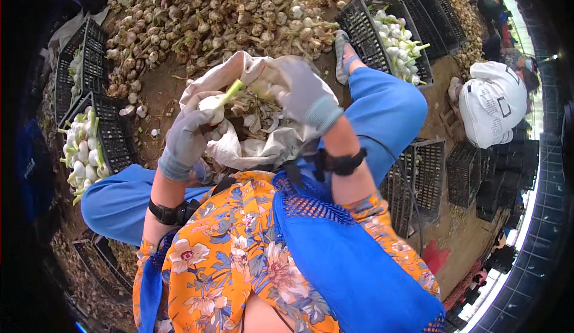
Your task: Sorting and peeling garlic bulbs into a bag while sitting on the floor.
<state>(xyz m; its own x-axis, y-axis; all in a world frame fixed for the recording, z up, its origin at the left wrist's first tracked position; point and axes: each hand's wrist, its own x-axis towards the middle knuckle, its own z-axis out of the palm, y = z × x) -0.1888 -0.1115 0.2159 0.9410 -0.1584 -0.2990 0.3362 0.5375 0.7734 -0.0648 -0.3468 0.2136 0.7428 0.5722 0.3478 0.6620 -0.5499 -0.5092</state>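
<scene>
My left hand (190, 129), in a grey knit glove, holds a white garlic bulb (210, 107) with a short green stem pointing up to the right. My right hand (298, 90), also gloved, is blurred over the right side of an open woven sack (240, 149); whether its fingers hold anything cannot be told. The sack lies between my legs, with dry garlic skins and leaves (258, 120) inside. Beyond it spreads a large heap of untrimmed garlic (215, 14) with dry roots and stems.
Black plastic crates of cleaned garlic stand at the left (114, 131) and upper right (363, 32). More crates (428, 176) stand behind my right knee. A person in white clothing (491, 104) sits at the far right. A dark cable (403, 167) runs past my right leg.
</scene>
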